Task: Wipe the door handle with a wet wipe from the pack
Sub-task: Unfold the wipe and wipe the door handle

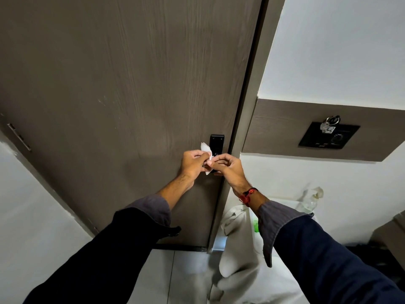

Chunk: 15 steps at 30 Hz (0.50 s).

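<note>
A white wet wipe (52, 148) is pinched between both hands in front of the brown door (122, 84). My left hand (192, 164) grips its left side, my right hand (228, 166) its right side. Just behind them the black lock plate (217, 141) of the door handle shows at the door's right edge. The handle's lever is hidden by my hands. The wipe pack is not clearly in view; something green (255, 226) shows beside my right sleeve.
A black wall panel (328, 136) with keys hanging on it sits at the right. Below my right arm lie a white towel (236, 244) and a clear bottle (311, 200) on a white surface. A metal hinge (18, 137) is at the door's left edge.
</note>
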Each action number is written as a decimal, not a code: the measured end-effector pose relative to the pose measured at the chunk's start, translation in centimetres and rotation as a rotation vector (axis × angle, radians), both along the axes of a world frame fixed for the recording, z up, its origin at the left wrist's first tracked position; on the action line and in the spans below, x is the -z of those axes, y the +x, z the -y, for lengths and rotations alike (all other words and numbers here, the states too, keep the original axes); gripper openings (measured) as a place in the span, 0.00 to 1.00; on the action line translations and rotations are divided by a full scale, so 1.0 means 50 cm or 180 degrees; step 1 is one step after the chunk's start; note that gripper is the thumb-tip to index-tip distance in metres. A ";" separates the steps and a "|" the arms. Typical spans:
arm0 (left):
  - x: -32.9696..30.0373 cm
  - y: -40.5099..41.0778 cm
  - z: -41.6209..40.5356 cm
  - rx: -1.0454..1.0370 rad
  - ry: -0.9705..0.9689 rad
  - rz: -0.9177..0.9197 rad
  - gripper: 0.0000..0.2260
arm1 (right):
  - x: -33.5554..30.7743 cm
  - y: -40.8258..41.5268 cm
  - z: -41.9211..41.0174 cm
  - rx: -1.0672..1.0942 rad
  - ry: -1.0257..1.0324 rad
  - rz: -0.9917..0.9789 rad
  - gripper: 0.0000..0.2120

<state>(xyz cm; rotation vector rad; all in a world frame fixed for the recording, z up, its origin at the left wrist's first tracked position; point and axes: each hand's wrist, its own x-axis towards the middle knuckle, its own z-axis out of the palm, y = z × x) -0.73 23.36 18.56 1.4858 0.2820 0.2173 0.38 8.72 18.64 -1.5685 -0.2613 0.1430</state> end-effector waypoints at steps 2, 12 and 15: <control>0.000 0.003 0.000 -0.0013 -0.0009 -0.0008 0.08 | 0.003 0.004 -0.003 0.0010 0.0014 0.0034 0.07; -0.004 0.009 -0.019 0.0300 -0.0403 0.0033 0.07 | 0.008 0.025 -0.002 0.0171 0.0105 -0.0332 0.05; -0.007 0.005 -0.022 0.0369 -0.0243 0.0134 0.12 | 0.005 0.030 -0.003 0.0167 0.0085 -0.0387 0.06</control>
